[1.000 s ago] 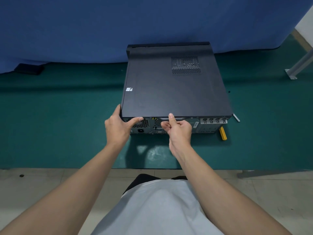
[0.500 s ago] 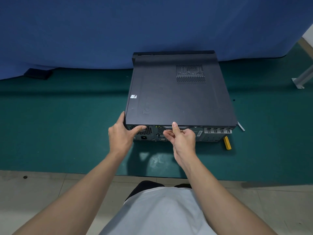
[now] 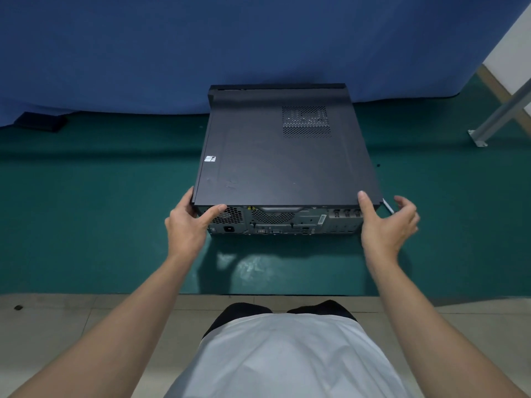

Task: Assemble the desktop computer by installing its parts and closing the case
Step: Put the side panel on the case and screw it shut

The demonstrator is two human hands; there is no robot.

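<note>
**Right hand moves to rear corner**

Left hand (image 3: 188,225) grips near-left corner of the black metal desktop case (image 3: 284,168), which lies flat on the green felt mat (image 3: 86,211). Right hand (image 3: 385,225) has left the centre latch for the near-right corner, fingers spread wide, thumb on lid edge. Lid looks shut; 2-hand shift prob. next. Silver screwdriver shaft (image 3: 388,206) lies beside that corner; blue cloth curtain (image 3: 201,53) behind.

computer case (image 3: 284,168) on mat (image 3: 86,225) | curtain (image 3: 143,53) behind | metal leg (image 3: 500,113) right (far)

One computer case (image 3: 287,168), two hands (left hand (image 3: 186,228), right hand (image 3: 385,225)), one green mat (image 3: 86,225)
</note>
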